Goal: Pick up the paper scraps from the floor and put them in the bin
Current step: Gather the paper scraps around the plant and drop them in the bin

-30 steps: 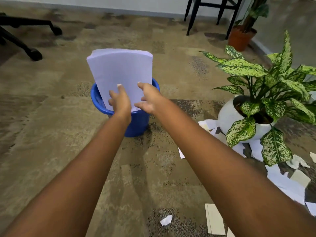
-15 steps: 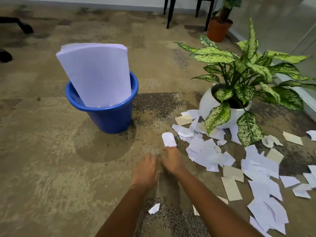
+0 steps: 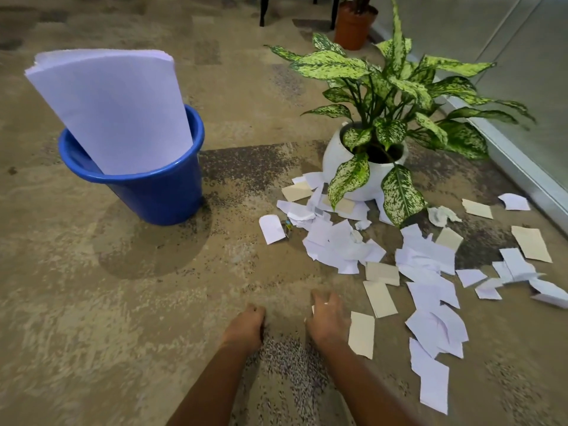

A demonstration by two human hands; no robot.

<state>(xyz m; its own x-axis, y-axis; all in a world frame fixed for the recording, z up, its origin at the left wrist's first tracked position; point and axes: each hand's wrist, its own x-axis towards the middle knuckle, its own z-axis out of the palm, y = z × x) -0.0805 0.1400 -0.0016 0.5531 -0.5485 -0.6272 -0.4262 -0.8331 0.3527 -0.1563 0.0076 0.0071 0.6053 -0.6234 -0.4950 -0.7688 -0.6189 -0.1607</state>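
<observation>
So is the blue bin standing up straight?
No, tilted. The blue bin leans left, with a paper stack sticking out.

Mottled tan carpet [image 3: 92,302], potted plant [image 3: 384,96], glass wall [image 3: 522,72] at right.

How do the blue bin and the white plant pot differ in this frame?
The blue bin has straight tapering walls and a wide rim; the white pot is round-bellied. The bin holds a tall stack of white sheets leaning out over its rim; the pot holds a leafy plant. The bin stands on bare carpet; the pot has paper scraps lying against its base. Both stand upright on the floor.
</observation>
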